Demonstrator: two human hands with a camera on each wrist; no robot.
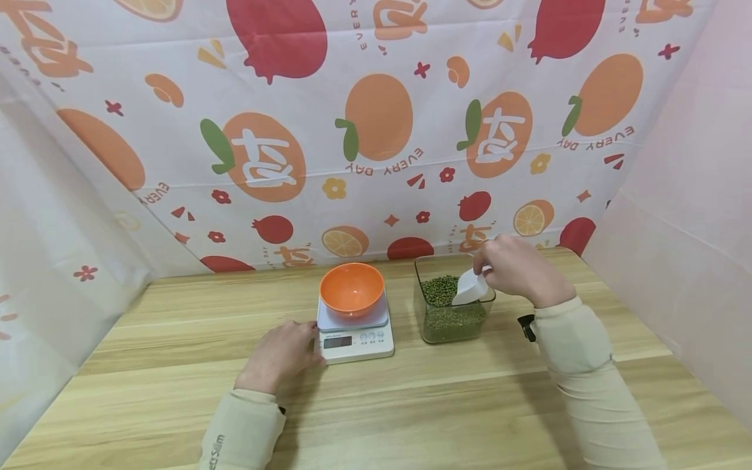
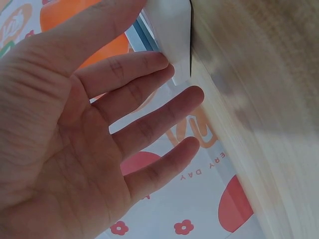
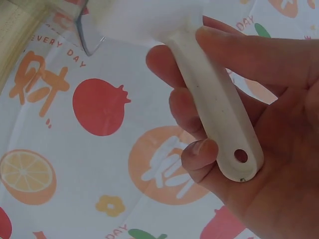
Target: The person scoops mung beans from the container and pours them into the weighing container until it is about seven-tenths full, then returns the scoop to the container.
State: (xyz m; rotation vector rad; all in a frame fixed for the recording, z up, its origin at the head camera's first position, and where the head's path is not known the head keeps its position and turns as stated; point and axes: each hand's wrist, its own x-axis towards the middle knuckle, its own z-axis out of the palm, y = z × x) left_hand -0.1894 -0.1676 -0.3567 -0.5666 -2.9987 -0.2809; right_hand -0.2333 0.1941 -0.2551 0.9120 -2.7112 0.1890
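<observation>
An orange bowl (image 1: 352, 289) sits on the platform of a white kitchen scale (image 1: 360, 349), whose small display faces the person. The left hand (image 1: 284, 356) touches the scale's left side; in the left wrist view its fingers (image 2: 144, 127) are fairly straight and spread, fingertips against the scale's edge. The right hand (image 1: 517, 266) grips a white scoop (image 1: 470, 287) by its handle (image 3: 219, 109), fingers curled round it. The scoop's head dips into a clear container (image 1: 449, 331) of green mung beans (image 1: 440, 290). What the scoop holds is hidden.
Everything stands on a wooden table (image 1: 376, 418) near its back edge. Behind it hangs a white curtain (image 1: 388, 209) printed with fruit, and pale sheets close off both sides. The container stands a short gap right of the scale.
</observation>
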